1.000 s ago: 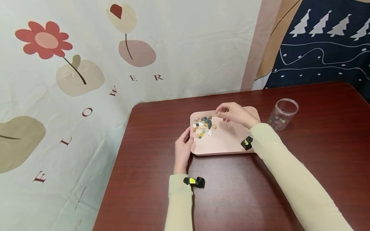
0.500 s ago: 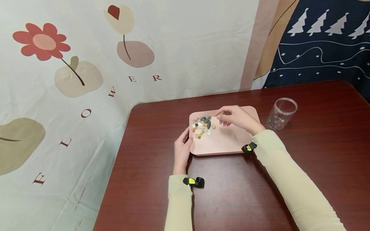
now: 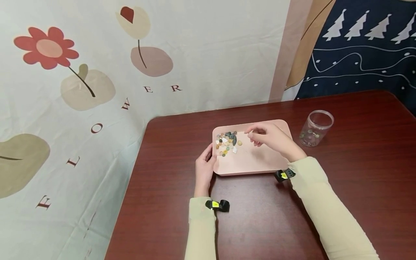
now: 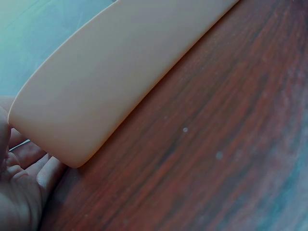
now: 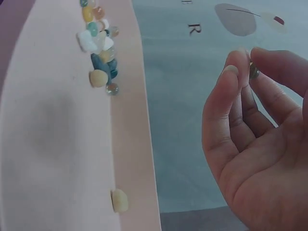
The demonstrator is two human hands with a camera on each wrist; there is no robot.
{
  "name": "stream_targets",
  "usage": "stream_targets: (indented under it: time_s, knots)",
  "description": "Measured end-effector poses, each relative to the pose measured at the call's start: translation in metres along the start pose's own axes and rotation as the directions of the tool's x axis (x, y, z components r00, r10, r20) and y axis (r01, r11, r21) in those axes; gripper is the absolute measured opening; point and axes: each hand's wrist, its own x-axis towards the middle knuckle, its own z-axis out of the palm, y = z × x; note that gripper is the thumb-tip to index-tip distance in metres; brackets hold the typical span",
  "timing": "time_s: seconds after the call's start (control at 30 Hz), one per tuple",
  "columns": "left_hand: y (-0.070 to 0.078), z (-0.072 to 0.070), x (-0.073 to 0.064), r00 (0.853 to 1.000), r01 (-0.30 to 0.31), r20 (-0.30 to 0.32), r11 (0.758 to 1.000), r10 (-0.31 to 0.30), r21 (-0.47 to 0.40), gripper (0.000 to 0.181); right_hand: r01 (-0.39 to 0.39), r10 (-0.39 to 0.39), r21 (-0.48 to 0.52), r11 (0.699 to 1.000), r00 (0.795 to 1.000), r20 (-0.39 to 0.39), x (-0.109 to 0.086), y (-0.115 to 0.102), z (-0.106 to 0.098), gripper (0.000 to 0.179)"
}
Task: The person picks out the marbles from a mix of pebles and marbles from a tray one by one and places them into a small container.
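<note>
A pink rectangular tray [image 3: 250,164] lies on the table, with several coloured pebbles and glass marbles [image 3: 225,141] gathered at its left end. My left hand [image 3: 204,168] grips the tray's left rim; in the left wrist view the thumb is at the rim and the fingers curl under the tray's corner [image 4: 67,130]. Above the tray's right half, my right hand [image 3: 271,139] pinches a small dark green marble [image 5: 253,70] between thumb and fingertips. A pale stone [image 5: 120,200] lies apart by the tray wall in the right wrist view.
A clear plastic jar [image 3: 316,128] stands right of the tray, with a few greenish marbles low inside it. The dark red wooden table [image 3: 169,180] meets a printed cloth backdrop [image 3: 211,54] along its far side.
My right hand has drawn back from the pebbles, shifting right and towards me over the tray. The left hand keeps its hold on the tray's rim.
</note>
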Motion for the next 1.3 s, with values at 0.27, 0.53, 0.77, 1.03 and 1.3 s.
stream_targets:
  time_s: [0.27, 0.53, 0.77, 1.03, 1.3]
  knots:
    - [0.000, 0.001, 0.000, 1.000, -0.008, -0.016, 1.000, 0.008, 0.016, 0.040, 0.055, -0.052, 0.084, 0.995, 0.998, -0.035, -0.011, 0.003, -0.001, 0.022]
    - [-0.002, 0.002, 0.000, 0.998, -0.056, -0.005, 0.998, 0.056, -0.022, 0.040, 0.034, -0.026, 0.150, 0.988, 0.998, -0.056, -0.020, 0.005, -0.004, 0.032]
    - [-0.002, 0.002, 0.000, 0.999, -0.047, -0.002, 0.999, 0.047, -0.003, 0.039, 0.055, -0.043, 0.137, 0.989, 0.995, -0.089, -0.028, 0.007, -0.008, 0.027]
    - [0.024, 0.001, -0.012, 0.999, -0.024, 0.023, 1.000, 0.024, -0.005, 0.041, 0.069, -0.048, 0.155, 0.986, 0.989, -0.137, -0.037, 0.010, -0.012, 0.031]
    - [0.025, 0.001, -0.012, 0.999, -0.023, 0.024, 1.000, 0.023, -0.005, 0.040, 0.062, -0.032, 0.171, 0.983, 0.984, -0.175, -0.041, 0.013, -0.018, 0.030]
